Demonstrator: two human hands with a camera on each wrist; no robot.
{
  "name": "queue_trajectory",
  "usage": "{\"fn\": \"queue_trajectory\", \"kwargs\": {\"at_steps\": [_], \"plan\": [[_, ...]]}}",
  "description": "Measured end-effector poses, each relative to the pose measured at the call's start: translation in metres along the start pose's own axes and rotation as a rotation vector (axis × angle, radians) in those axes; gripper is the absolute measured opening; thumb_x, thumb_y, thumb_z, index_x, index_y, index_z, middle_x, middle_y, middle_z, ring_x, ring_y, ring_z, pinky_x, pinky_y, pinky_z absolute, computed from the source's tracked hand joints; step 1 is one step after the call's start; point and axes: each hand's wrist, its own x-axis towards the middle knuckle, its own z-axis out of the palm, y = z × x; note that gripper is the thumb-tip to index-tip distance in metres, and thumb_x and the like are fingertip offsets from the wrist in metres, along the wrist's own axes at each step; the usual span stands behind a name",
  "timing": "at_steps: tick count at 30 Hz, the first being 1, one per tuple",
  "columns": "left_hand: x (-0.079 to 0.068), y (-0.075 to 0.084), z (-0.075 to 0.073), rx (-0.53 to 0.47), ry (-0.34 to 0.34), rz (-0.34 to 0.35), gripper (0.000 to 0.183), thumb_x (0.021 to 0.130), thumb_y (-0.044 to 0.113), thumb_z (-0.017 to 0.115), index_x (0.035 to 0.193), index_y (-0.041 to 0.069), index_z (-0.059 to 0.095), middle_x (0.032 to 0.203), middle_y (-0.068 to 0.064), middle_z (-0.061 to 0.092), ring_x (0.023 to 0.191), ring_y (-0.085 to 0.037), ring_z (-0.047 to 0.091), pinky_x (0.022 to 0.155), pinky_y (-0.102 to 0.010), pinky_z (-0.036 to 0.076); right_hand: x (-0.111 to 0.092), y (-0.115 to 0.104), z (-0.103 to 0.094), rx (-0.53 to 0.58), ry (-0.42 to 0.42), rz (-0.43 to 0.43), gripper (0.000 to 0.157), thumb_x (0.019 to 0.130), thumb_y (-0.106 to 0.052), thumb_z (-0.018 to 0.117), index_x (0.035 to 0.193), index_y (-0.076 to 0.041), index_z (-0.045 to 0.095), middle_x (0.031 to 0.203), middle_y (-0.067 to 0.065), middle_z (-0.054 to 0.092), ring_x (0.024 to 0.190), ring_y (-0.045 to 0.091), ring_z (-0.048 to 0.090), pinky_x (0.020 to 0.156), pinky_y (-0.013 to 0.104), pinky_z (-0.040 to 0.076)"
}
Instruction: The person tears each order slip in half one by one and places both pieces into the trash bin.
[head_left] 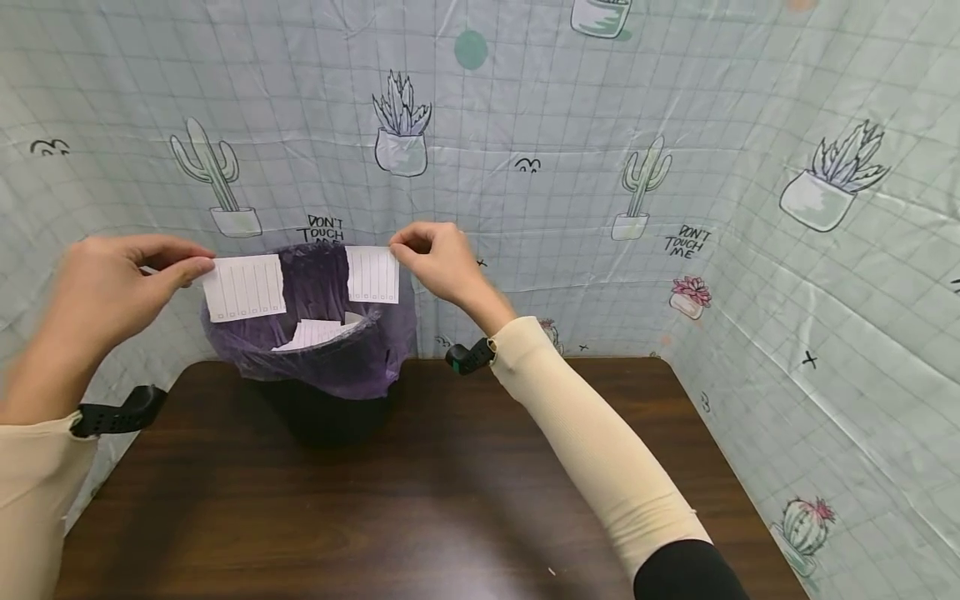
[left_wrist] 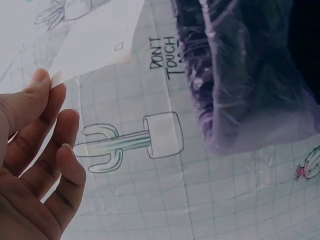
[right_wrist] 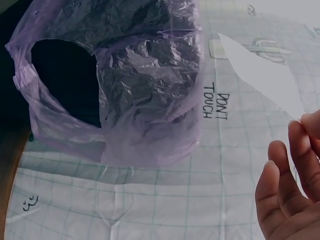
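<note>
My left hand (head_left: 120, 292) pinches a corner of a torn piece of lined white paper (head_left: 244, 288) between thumb and forefinger. A smaller torn piece of lined paper (head_left: 372, 274) hangs from the thumb and fingertips of my right hand (head_left: 442, 260). Both pieces are above the opening of a black trash bin (head_left: 326, 412), which a purple plastic bag (head_left: 382, 337) lines and drapes over at the rim. Inside the bin lie other white paper pieces (head_left: 315, 332). In the left wrist view the held paper (left_wrist: 102, 42) shows one rough edge.
The bin stands at the back left of a dark brown wooden table (head_left: 465, 492). Behind and beside the table hangs a pale gridded sheet (head_left: 525, 100) printed with cactus drawings. A tiny white scrap (head_left: 552, 572) lies near the front edge.
</note>
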Motion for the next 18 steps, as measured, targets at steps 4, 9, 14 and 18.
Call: {"fn": "queue_trajectory", "kwargs": {"at_steps": [4, 9, 14, 18], "plan": [[0.004, 0.003, 0.004, -0.012, -0.002, -0.004, 0.015, 0.093, 0.017, 0.078, 0.100, 0.004, 0.081, 0.072, 0.027, 0.068, 0.062, 0.022, 0.040, 0.054, -0.014, 0.031, 0.002, 0.000, 0.006, 0.010, 0.005, 0.004, 0.017, 0.101, -0.020, 0.066, 0.106, -0.010, 0.078, 0.099, 0.003, 0.076, 0.083, 0.011, 0.065, 0.073, 0.024, 0.050], [0.004, 0.005, 0.012, -0.039, 0.011, 0.011, 0.013, 0.092, 0.016, 0.079, 0.100, 0.006, 0.082, 0.072, 0.040, 0.061, 0.065, 0.025, 0.042, 0.056, -0.012, 0.032, 0.006, -0.001, 0.018, 0.013, -0.015, 0.000, 0.017, 0.101, -0.021, 0.067, 0.107, -0.011, 0.079, 0.100, 0.003, 0.077, 0.084, 0.010, 0.065, 0.074, 0.023, 0.050], [0.008, 0.006, 0.019, -0.026, -0.047, 0.019, 0.015, 0.094, 0.016, 0.076, 0.101, 0.004, 0.081, 0.088, -0.012, 0.079, 0.064, 0.024, 0.041, 0.056, -0.012, 0.033, 0.008, 0.000, 0.025, 0.021, -0.015, 0.001, 0.017, 0.100, -0.019, 0.068, 0.107, -0.009, 0.079, 0.101, 0.004, 0.078, 0.085, 0.010, 0.067, 0.074, 0.022, 0.051], [0.010, 0.005, 0.022, 0.020, -0.072, 0.033, 0.015, 0.094, 0.017, 0.077, 0.100, 0.004, 0.081, 0.089, -0.022, 0.077, 0.061, 0.020, 0.040, 0.054, -0.014, 0.033, 0.009, 0.000, 0.028, 0.029, -0.023, 0.009, 0.017, 0.101, -0.020, 0.068, 0.107, -0.009, 0.079, 0.101, 0.004, 0.078, 0.084, 0.010, 0.066, 0.073, 0.022, 0.051]]}}
